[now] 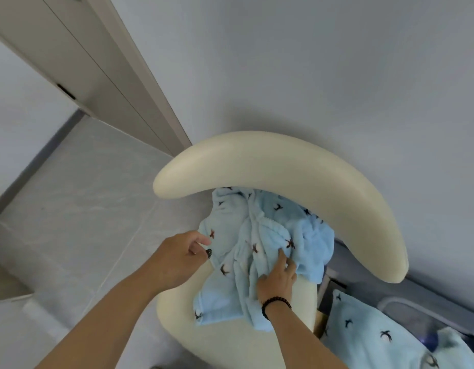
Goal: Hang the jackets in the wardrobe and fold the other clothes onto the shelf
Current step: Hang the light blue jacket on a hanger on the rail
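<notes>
Grip, L hand: fingers curled, pinching the left edge of the blue garment between thumb and fingertips. Grip, R hand: fingers mostly straight, pressing down on the cloth's middle; holds nothing that I can make out, though fingertips sink into folds. Beaded bracelet on R wrist.

Garment lies crumpled on the seat of a cream chair, partly tucked under the curved backrest, one corner hanging over the seat front. Prob. the seat serves as folding surface, no desk in view. L pinch looks meant to pull an edge out flat while R pins the bulk so it doesn't slide.

Second piece, same print, sits lower right, apart from chair. Wardrobe doors upper left, closed. Folding barely begun, by my read.
</notes>
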`<state>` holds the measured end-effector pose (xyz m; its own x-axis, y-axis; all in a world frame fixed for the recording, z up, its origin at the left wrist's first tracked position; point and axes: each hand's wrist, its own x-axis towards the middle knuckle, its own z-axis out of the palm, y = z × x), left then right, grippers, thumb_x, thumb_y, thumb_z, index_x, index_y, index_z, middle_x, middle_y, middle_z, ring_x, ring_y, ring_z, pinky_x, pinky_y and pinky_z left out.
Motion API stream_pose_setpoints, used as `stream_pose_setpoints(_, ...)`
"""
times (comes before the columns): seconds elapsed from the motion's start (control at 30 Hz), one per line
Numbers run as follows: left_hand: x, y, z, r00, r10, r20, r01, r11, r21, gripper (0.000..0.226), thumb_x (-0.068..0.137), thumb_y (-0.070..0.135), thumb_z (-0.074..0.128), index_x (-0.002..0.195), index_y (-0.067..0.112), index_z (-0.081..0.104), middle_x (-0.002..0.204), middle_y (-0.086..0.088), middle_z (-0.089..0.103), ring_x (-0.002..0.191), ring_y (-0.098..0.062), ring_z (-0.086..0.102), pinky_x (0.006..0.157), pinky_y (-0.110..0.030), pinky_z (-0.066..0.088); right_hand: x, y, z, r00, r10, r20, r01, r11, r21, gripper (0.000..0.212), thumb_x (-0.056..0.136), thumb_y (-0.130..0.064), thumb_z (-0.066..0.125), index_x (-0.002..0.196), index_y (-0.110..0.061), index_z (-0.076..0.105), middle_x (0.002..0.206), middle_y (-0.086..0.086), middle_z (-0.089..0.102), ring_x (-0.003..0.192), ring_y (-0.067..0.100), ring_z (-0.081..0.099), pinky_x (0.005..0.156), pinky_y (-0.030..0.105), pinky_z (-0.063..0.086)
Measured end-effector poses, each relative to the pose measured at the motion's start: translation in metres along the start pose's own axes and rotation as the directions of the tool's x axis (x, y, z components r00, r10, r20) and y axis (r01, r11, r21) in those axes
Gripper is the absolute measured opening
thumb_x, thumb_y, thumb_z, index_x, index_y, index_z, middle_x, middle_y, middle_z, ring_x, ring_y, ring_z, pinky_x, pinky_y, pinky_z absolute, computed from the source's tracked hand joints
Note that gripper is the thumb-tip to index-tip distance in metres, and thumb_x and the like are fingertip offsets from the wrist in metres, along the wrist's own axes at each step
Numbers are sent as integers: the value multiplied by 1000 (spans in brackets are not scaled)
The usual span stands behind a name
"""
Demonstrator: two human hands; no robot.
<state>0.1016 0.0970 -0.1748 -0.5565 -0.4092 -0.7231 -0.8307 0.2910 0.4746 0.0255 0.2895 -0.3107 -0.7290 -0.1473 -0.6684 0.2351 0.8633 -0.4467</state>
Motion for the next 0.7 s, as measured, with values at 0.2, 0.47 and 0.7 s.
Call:
stream_pose_setpoints(0.2,-18,15,13,999,15,43,-15,1000,-17,23,90,21,55,106,38,58,100,10,65,81,-1,61,55,-8,39,-3,-5,-46,993,-45,106,36,995,88,68,84,3,38,146,-24,30,143,0,37,101,19,50,84,29,48)
stream_pose_setpoints(0.47,-78,35,-13,992,125,-35,-128,988,-87,25,92,22,55,116,30,58,105,9,61,92,-3,58,67,-14,41,-62,-50,-102,956,-291,29,289,956,55,57,87,-2,41,139,-26,41,93,-4,59,78,11,54,68,21,45)
stream_pose_setpoints(0.7,-161,1,-28,973,181,-144,-202,967,-154,23,90,22,57,110,32,59,102,7,64,96,-6,61,81,-21,49,-159,-83,-131,770,-619,158,637,728,-252,38,88,-5,43,122,-16,54,85,-9,56,71,7,46,65,13,38)
